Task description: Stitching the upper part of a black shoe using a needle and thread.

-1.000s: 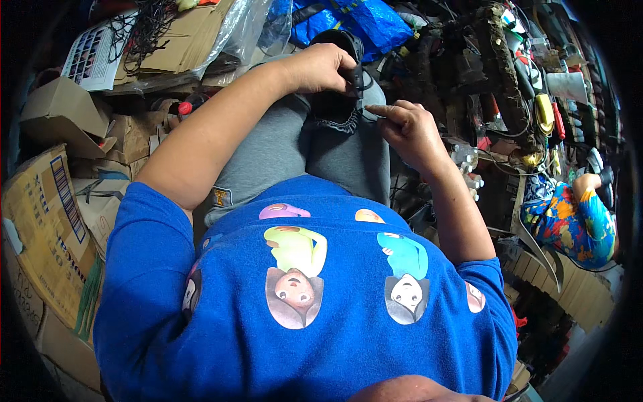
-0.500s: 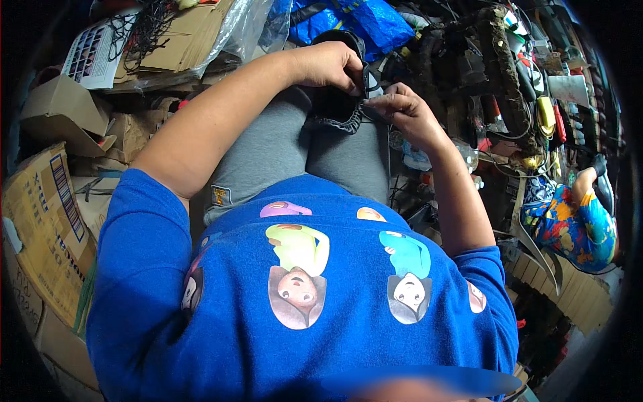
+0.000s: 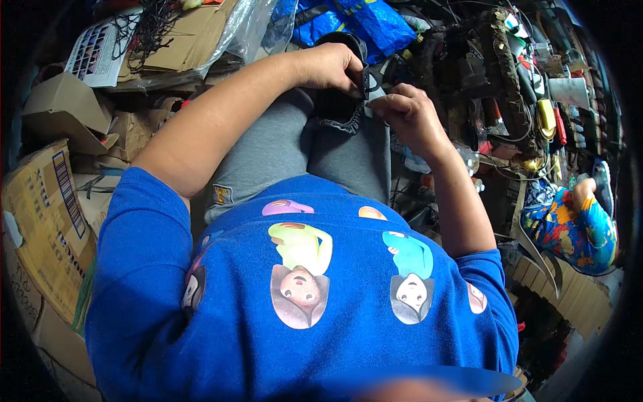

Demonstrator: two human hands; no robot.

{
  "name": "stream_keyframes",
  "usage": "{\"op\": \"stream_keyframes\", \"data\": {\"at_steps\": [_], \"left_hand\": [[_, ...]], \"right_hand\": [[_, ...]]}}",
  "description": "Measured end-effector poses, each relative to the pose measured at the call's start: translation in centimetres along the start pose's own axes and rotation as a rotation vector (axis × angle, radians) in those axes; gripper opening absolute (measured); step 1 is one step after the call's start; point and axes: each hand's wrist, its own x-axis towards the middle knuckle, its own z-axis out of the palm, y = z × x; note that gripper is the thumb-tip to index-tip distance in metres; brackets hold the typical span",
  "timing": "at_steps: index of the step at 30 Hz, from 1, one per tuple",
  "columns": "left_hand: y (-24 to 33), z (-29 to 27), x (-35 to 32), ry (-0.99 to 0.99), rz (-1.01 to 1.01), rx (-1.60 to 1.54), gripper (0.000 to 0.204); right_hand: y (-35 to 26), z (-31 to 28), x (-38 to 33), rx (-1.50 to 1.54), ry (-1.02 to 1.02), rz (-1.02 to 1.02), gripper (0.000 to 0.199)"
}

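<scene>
A black shoe [image 3: 343, 124] with a gathered, stitched lower edge lies over my grey-trousered thighs [image 3: 268, 137]. My left hand [image 3: 331, 65] grips its upper part, with the fingers curled into the dark opening. A pale grey-white strip [image 3: 375, 87] shows along the shoe's right side. Close beside that strip, my right hand [image 3: 410, 114] is closed in a pinch. Whatever lies between its thumb and forefinger is too small to make out.
Cardboard boxes [image 3: 67, 110] and flattened card [image 3: 177, 43] crowd the left. Behind the shoe is a blue plastic bag [image 3: 385, 30]. Tools and a dark machine [image 3: 469, 67] fill the right, where another person in a colourful sleeve [image 3: 569, 221] holds a dark shoe [image 3: 604, 191].
My right hand has drawn slightly to the right, away from the shoe's edge, its fingers curling more. The left hand keeps its grip. The other person's dark shoe has shifted a little.
</scene>
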Motion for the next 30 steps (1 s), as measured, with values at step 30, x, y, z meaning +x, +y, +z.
{"op": "stream_keyframes", "data": {"at_steps": [30], "left_hand": [[0.4,3.9,-7.3,0.593,0.180,0.516,0.017]], "right_hand": [[-0.1,1.5,-1.7,0.637,-0.100,0.342,0.044]]}}
